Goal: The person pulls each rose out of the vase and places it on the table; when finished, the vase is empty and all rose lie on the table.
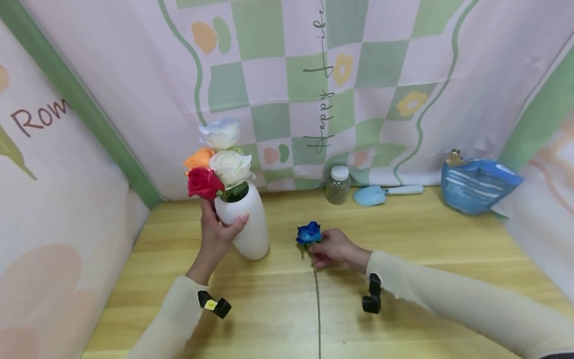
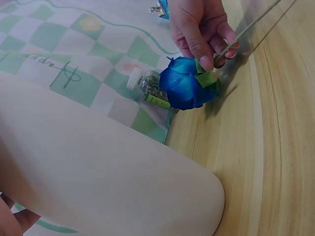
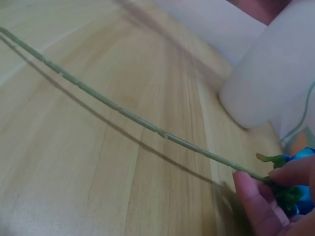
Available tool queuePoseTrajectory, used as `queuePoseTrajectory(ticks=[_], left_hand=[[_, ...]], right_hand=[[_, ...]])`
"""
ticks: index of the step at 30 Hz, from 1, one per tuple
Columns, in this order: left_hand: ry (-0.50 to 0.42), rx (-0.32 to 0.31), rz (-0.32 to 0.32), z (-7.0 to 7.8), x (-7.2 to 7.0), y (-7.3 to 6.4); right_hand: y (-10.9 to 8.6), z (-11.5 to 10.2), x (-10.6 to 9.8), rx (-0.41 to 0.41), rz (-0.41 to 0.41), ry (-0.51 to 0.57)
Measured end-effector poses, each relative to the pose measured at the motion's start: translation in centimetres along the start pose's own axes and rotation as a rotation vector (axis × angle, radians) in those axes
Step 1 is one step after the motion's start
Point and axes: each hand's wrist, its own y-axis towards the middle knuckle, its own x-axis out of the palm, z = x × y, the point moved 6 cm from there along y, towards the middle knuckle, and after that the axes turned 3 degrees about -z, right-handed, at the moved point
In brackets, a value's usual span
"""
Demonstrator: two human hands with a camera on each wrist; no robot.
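The stem (image 3: 140, 121) lies lengthwise toward the person, just above the surface (image 1: 273, 314). Its far end carries the blue rose (image 1: 308, 233), where the right hand (image 1: 337, 248) has its grip, pinching below the bloom. Leftward, apart, the left hand (image 1: 218, 232) clasps the vase (image 1: 252, 227), four blooms (image 1: 230, 167) on top. Beyond: a jar (image 1: 338, 187).

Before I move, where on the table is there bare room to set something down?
The table has a broad bare patch bordered by the right hand, trowel, blue bag and right sleeve. A narrower one lies between the left wall cloth and left hand. It's crowded around the vase and along the back edge by the jar and trowel.
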Motion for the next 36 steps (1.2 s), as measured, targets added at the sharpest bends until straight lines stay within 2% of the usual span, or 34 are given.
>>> queuePoseTrajectory(ticks=[7,17,24,30,36], left_hand=[[-0.013,0.013,0.001,0.0,0.1,0.1],[-0.021,0.023,0.001,-0.2,0.2,0.3],[-0.018,0.028,-0.003,-0.2,0.2,0.3],[-0.013,0.025,-0.006,-0.3,0.2,0.3],[-0.014,0.019,-0.004,-0.4,0.1,0.3]], right_hand=[[0.1,-0.2,-0.1,0.005,0.005,-0.018],[0.2,0.5,-0.8,0.023,0.017,0.020],[-0.7,0.6,-1.4,0.007,0.012,0.019],[-2.6,-0.2,-2.5,-0.049,0.006,0.009],[-4.1,-2.9,-4.5,-0.156,0.061,0.061]])
